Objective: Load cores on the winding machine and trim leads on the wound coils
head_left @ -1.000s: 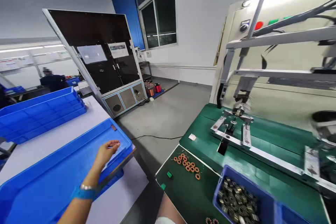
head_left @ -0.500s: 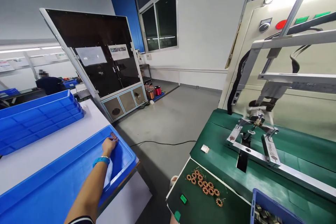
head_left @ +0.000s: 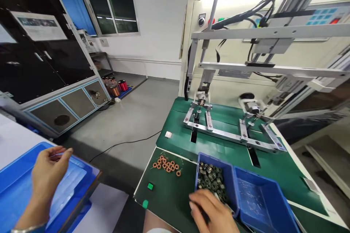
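My left hand (head_left: 50, 169) is over the right end of the long blue tray (head_left: 19, 158), thumb and fingers apart, nothing visible between them. Near the front edge of the box of dark metal rings (head_left: 212, 178), my right hand (head_left: 213, 213) has its thumb and index fingertips close together; whatever they may hold is hidden. A small orange-brown bit shows below them. Copper-wound rings (head_left: 168, 166) lie clustered on the green worktop (head_left: 175, 196), with one ring (head_left: 178, 173) at the cluster's right end.
A second blue box (head_left: 257, 198) sits right of the ring box. Behind are the machine's metal frame (head_left: 218, 134) and two clamping heads. A green block (head_left: 150, 186) and a small white piece (head_left: 168, 134) lie on the worktop. A cable (head_left: 120, 143) crosses the floor.
The view has swung right. My left hand has lifted from the small copper rings in the tray corner and opened. My right hand has come into view beside the ring box.
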Action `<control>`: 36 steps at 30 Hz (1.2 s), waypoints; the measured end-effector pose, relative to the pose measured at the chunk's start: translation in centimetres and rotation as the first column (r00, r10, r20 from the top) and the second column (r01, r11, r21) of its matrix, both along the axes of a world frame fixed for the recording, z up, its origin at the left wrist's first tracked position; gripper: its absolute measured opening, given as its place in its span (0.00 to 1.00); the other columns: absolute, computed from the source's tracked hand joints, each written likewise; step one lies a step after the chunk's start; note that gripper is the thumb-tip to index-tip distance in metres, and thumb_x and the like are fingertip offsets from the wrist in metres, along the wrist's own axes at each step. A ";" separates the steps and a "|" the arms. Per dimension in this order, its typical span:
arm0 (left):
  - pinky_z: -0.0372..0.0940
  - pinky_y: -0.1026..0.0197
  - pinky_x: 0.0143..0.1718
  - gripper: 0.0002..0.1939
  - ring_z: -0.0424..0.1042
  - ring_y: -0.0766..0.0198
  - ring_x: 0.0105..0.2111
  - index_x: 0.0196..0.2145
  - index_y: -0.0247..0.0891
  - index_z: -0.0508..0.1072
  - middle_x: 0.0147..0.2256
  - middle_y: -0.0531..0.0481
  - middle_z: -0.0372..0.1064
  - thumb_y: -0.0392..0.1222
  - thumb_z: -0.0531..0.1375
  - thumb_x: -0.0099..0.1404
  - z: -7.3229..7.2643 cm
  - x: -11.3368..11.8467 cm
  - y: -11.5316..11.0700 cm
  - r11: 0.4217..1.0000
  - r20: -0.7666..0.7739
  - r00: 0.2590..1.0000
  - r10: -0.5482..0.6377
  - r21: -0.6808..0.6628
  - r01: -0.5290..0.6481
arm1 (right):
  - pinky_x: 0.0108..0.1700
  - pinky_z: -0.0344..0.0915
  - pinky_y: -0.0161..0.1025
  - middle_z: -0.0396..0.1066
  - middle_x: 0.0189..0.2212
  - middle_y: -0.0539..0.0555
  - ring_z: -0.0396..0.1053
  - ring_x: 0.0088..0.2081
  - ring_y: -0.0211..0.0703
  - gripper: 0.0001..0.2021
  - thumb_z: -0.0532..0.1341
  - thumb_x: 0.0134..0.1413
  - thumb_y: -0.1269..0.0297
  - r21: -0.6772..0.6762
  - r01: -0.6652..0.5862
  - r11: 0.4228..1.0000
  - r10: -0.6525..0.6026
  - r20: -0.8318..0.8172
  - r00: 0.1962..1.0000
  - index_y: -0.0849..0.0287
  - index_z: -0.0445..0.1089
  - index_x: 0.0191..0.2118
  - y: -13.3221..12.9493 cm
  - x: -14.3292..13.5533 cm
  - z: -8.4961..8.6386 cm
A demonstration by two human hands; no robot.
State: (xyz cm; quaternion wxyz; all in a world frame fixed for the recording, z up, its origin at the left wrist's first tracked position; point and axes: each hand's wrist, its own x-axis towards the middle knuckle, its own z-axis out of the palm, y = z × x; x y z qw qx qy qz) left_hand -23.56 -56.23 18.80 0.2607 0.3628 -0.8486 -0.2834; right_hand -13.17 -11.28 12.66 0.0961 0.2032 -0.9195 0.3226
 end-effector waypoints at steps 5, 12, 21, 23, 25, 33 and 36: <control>0.68 0.58 0.34 0.25 0.72 0.57 0.31 0.33 0.39 0.72 0.29 0.52 0.73 0.61 0.66 0.46 -3.6 4.3 12.5 0.824 -0.282 0.871 -0.402 0.304 0.479 | 0.48 0.64 0.60 0.74 0.35 0.68 0.66 0.46 0.65 0.08 0.63 0.56 0.68 0.406 0.072 0.911 -0.133 0.123 0.984 0.67 0.77 0.31 -3.0 -6.9 2.6; 0.67 0.61 0.33 0.19 0.71 0.61 0.30 0.29 0.38 0.75 0.28 0.50 0.73 0.58 0.66 0.54 -8.8 7.2 24.3 0.508 -0.364 0.751 -0.551 0.568 0.648 | 0.43 0.59 0.55 0.75 0.33 0.63 0.64 0.45 0.60 0.11 0.60 0.57 0.74 0.346 0.055 0.937 -0.142 0.232 0.962 0.62 0.78 0.28 -4.2 -8.5 3.1; 0.66 0.69 0.21 0.25 0.72 0.69 0.20 0.30 0.34 0.79 0.23 0.51 0.73 0.58 0.73 0.44 -5.9 8.0 29.7 -0.422 -0.536 0.646 -0.544 0.840 0.341 | 0.42 0.61 0.38 0.70 0.28 0.50 0.66 0.39 0.42 0.07 0.63 0.55 0.75 -0.158 -0.074 0.985 0.129 0.375 0.918 0.59 0.75 0.28 0.5 -3.7 7.4; 0.67 0.71 0.21 0.21 0.73 0.70 0.20 0.29 0.33 0.79 0.23 0.50 0.74 0.53 0.75 0.44 -5.6 8.3 30.4 -0.455 -0.546 0.627 -0.555 0.831 0.320 | 0.39 0.60 0.36 0.69 0.26 0.48 0.66 0.34 0.40 0.07 0.63 0.53 0.76 -0.223 -0.023 0.974 0.113 0.399 0.910 0.59 0.74 0.29 1.3 -2.8 7.4; 0.68 0.71 0.23 0.19 0.74 0.69 0.22 0.28 0.34 0.80 0.23 0.50 0.75 0.50 0.76 0.44 -5.6 8.5 30.9 -0.466 -0.541 0.608 -0.582 0.834 0.296 | 0.34 0.59 0.34 0.69 0.25 0.47 0.66 0.30 0.37 0.06 0.62 0.52 0.76 -0.278 0.013 0.961 0.113 0.431 0.895 0.59 0.73 0.29 2.2 -2.1 7.5; 0.68 0.70 0.23 0.20 0.75 0.68 0.23 0.29 0.34 0.80 0.26 0.49 0.75 0.54 0.74 0.46 -5.3 9.3 33.2 -0.400 -0.501 0.436 -0.748 0.864 0.306 | 0.29 0.58 0.29 0.70 0.23 0.46 0.66 0.25 0.33 0.07 0.61 0.49 0.77 -0.336 0.062 0.940 0.111 0.472 0.875 0.60 0.73 0.27 5.9 0.4 8.3; 0.69 0.68 0.25 0.22 0.76 0.67 0.24 0.30 0.35 0.80 0.28 0.48 0.75 0.58 0.71 0.49 -4.9 9.8 34.2 -0.344 -0.459 0.342 -0.820 0.872 0.347 | 0.29 0.59 0.30 0.71 0.21 0.46 0.66 0.25 0.34 0.07 0.60 0.50 0.77 -0.349 0.089 0.933 0.101 0.492 0.865 0.61 0.72 0.26 7.1 1.3 8.3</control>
